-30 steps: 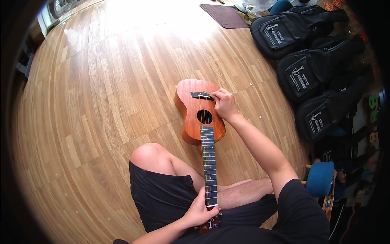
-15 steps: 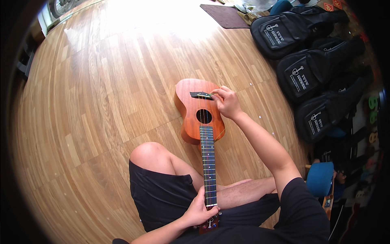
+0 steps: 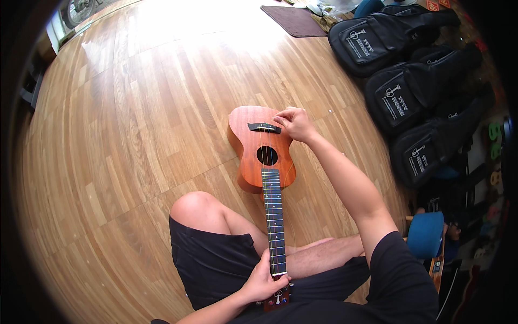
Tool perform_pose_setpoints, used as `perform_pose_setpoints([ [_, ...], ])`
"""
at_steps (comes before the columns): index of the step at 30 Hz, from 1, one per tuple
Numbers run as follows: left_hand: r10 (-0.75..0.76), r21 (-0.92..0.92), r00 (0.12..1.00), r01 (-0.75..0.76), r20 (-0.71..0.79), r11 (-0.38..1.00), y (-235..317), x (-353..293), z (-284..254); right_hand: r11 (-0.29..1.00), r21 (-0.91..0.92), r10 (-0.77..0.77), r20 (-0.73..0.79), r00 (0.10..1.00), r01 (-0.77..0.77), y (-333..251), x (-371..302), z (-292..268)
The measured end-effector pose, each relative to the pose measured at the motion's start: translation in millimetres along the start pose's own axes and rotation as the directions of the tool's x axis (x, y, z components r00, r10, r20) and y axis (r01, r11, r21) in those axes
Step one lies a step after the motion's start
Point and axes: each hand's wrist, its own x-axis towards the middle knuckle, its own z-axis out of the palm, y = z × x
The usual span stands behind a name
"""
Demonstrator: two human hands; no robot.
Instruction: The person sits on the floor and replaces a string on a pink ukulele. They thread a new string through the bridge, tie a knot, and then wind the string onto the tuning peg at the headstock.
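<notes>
A reddish-brown ukulele (image 3: pixel 249 162) lies face up, its body on the floor and its neck pointing toward me. My left hand (image 3: pixel 261 282) is wrapped around the neck at the nut, just below the fretboard (image 3: pixel 276 227). Over the body's far right part, my right hand (image 3: pixel 297 124) has thumb and fingers pinched together, slightly beyond the black bridge (image 3: pixel 264 128). Whatever lies in that pinch is too small to make out. Strings run from the bridge over the sound hole (image 3: pixel 267 155). A thin loose strand curves out by the body's right side.
Several black padded instrument bags (image 3: pixel 396 100) line the right side. A blue round-seated stool (image 3: pixel 425 235) stands near my right elbow. Far off lies a dark brown mat (image 3: pixel 294 21). My bent left knee (image 3: pixel 197 210) is left of the neck, on a wood-plank floor (image 3: pixel 124 146).
My right hand has shifted from the bridge's right end to slightly farther up and left, off the bridge. My left hand keeps its hold on the neck. The view has shifted a little.
</notes>
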Motion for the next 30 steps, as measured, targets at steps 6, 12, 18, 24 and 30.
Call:
perform_pose_setpoints([
  [6,-0.028,-0.013,1.000,0.028,0.012,1.000,5,0,-1,0.986,0.074,0.153,-0.031,0.988,-0.150,-5,4,16],
  [12,-0.030,-0.038,0.999,0.031,0.028,0.999,2,0,-1,0.995,0.099,-0.011,0.054,0.999,0.005,14,9,16],
  [18,-0.018,-0.018,1.000,0.018,0.025,1.000,1,0,-1,0.914,0.397,0.012,0.189,0.982,-0.087,3,6,3],
  [24,-0.019,-0.023,1.000,0.019,0.014,1.000,2,0,-1,0.765,0.537,0.096,0.451,0.887,-0.356,0,3,-17],
  [30,-0.035,-0.031,0.999,0.036,0.025,0.999,1,0,-1,0.773,0.514,0.254,0.287,0.924,-0.372,27,6,-7],
])
